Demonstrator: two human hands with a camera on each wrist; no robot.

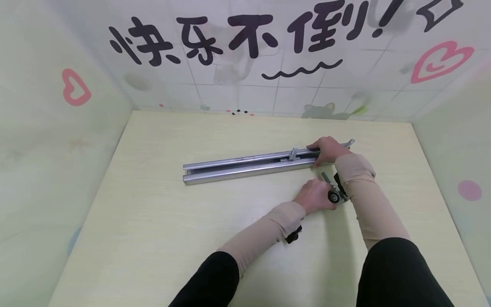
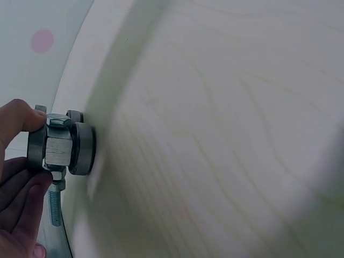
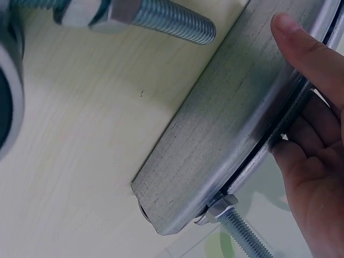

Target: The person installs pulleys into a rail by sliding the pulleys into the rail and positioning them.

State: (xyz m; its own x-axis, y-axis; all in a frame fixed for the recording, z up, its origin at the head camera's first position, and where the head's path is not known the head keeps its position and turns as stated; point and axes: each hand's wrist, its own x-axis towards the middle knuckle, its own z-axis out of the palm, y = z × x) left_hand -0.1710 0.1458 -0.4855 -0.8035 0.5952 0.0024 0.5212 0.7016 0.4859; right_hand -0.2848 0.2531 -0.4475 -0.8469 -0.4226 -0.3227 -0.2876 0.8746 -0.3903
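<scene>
Nearby, right hand (image 1: 326, 150) grips rail (image 1: 245, 167); left hand (image 1: 314, 195) holds roller (image 1: 334, 196).

We see the metal track (image 1: 249, 165) lying crosswise on the table (image 1: 153, 238), about midway between its near edge and the back wall (image 1: 245, 64), its right end a little farther from us than its left. A bolt (image 1: 293, 152) stands up from the track, right of its middle. Our right hand (image 1: 327, 150) rests on the track's right end. Just before that end, nearer to us, the roller assembly (image 1: 335, 190) lies on the table, with our left hand (image 1: 314, 196) on its left side, touching it. Side walls stand left and right of the table.
</scene>
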